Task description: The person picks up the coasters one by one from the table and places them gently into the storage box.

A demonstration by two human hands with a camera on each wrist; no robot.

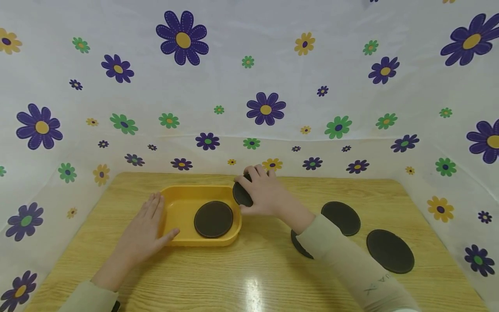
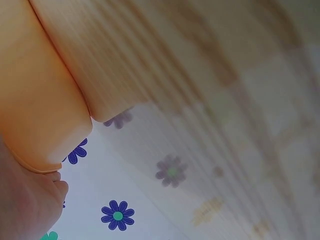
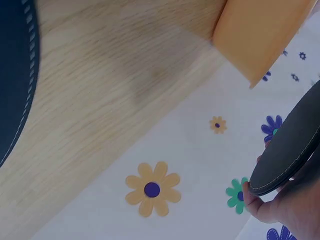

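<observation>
My right hand (image 1: 266, 193) grips a round black coaster (image 1: 242, 193) by its edges, tilted, above the right end of a yellow tray (image 1: 183, 189). In the right wrist view the held coaster (image 3: 287, 145) shows pale stitching along its rim, with fingers around it. Inside the tray lies another black coaster (image 1: 213, 219), flat and to the right. My left hand (image 1: 142, 232) rests against the tray's left side, fingers straight and thumb over the front rim. The left wrist view shows part of that hand (image 2: 32, 207) beside the tray wall (image 2: 42, 90).
On the wooden table (image 1: 269, 268) to the right lie a black coaster (image 1: 343, 216), another coaster (image 1: 390, 251) near the right side, and a third coaster (image 1: 301, 246) partly hidden by my right sleeve. A flower-patterned white cloth (image 1: 218, 86) surrounds the table's back and sides.
</observation>
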